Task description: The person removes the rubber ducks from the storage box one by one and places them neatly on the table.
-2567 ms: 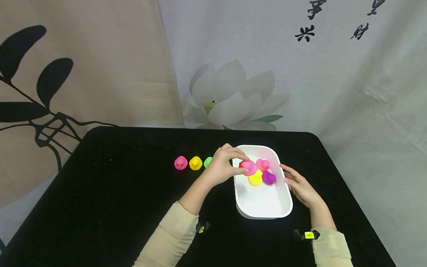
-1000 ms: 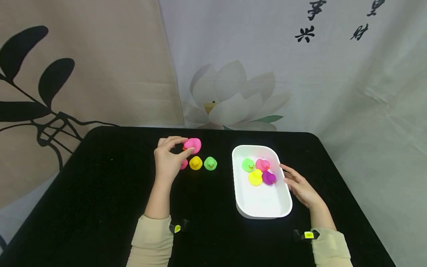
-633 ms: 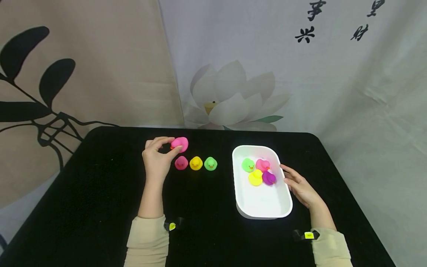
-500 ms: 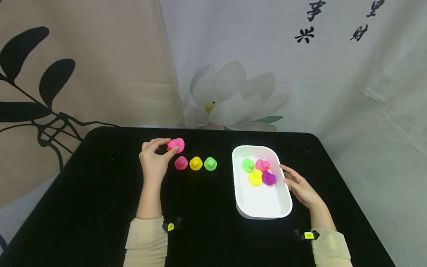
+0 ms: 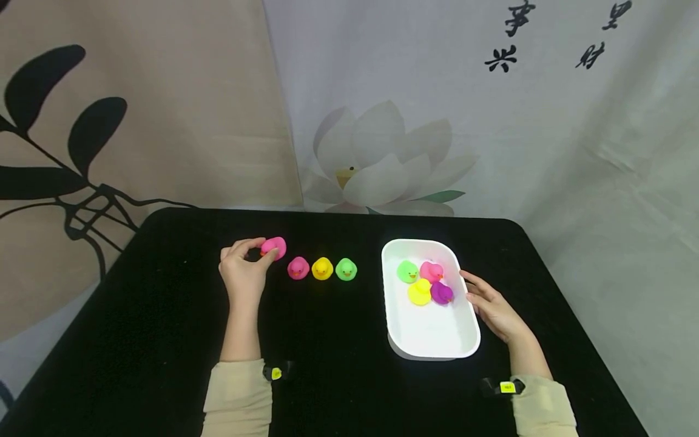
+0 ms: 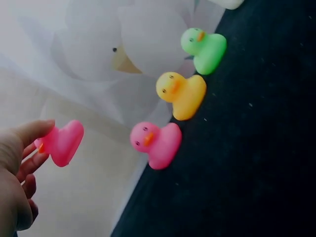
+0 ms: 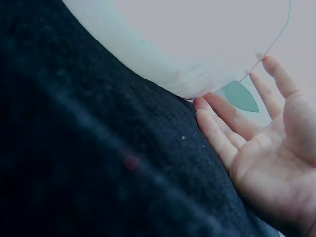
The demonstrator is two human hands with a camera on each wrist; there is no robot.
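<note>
My left hand [image 5: 243,276] pinches a pink rubber duck [image 5: 275,247] between thumb and fingers. In the left wrist view this held duck [image 6: 66,142] is raised above the table, its orange beak toward the fingers. Just right of it a row stands on the table: a darker pink duck [image 5: 298,268], a yellow duck [image 5: 323,269] and a green duck [image 5: 346,269]. My right hand [image 5: 498,312] touches the right side of a white plastic tray [image 5: 431,340] with extended, relaxed fingers; the right wrist view shows the fingertips at its wall.
Inside the tray sit a green duck [image 5: 408,271], a pink duck [image 5: 432,271], a yellow duck [image 5: 420,292] and a purple duck [image 5: 442,294]. A black cloth covers the table [image 5: 338,376]. A printed curtain [image 5: 382,73] hangs behind its back edge.
My left hand has carried the pink duck from over the tray leftward, past the row, then lowered it toward the row's left end. The right hand has stayed at the tray.
</note>
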